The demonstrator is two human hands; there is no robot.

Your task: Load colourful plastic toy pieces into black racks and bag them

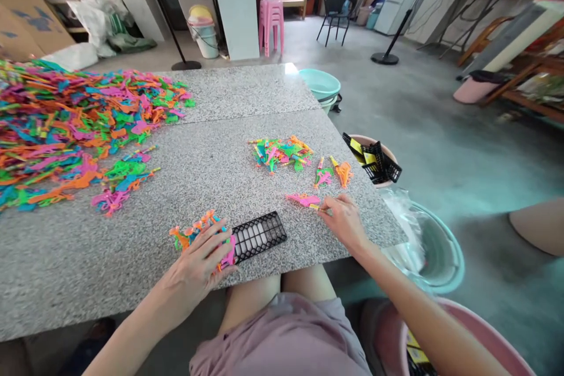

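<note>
From my end I see the pink toy [303, 200] lying near the right edge of the granite surface [88, 270], its yellow end at the right hand [346, 218]. The fingers there are pinched nearly together on that end. Left of it, and apart from it, sits a black lattice tray [277, 228] close to the near edge, something pale showing through its openings. A row of toys [194, 231] in orange, green, blue and pink covers the tray's left end, and my left hand [205, 255] lies over it, fingers extended close together; I cannot tell whether they grip anything. Just beyond the right hand I count 2 little groups, a green-and-pink cluster [324, 176] and an orange cluster [343, 174], with a small mixed pile [282, 154] to their left. A large heap [88, 111] of similar bright pieces fills the far left. Off the right edge, I make out black trays [376, 158] in a tub, then a teal basin [457, 252] with clear plastic [408, 220] beside it.
</note>
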